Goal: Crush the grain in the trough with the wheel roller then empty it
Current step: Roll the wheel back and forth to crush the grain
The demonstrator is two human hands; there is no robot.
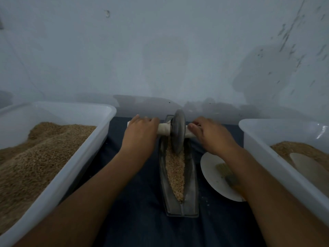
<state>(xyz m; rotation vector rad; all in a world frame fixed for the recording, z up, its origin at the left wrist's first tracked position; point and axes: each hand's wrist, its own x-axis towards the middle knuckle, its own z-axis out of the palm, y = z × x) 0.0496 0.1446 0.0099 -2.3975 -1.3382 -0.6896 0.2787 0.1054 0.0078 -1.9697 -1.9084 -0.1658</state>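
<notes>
A long dark boat-shaped trough [193, 186] lies lengthwise on the dark cloth in front of me. A strip of tan grain [175, 172] fills its groove. The grey wheel roller [178, 131] stands upright in the groove near the far end, with a pale axle handle sticking out on both sides. My left hand [140, 132] lies over the left handle, fingers curved onto it. My right hand [211, 134] covers the right handle the same way.
A white tub [74, 163] heaped with grain stands at the left. Another white tub [263, 145] at the right holds grain and a pale scoop [309, 168]. A white plate [211, 173] with a small brush [227, 174] lies right of the trough. A wall rises close behind.
</notes>
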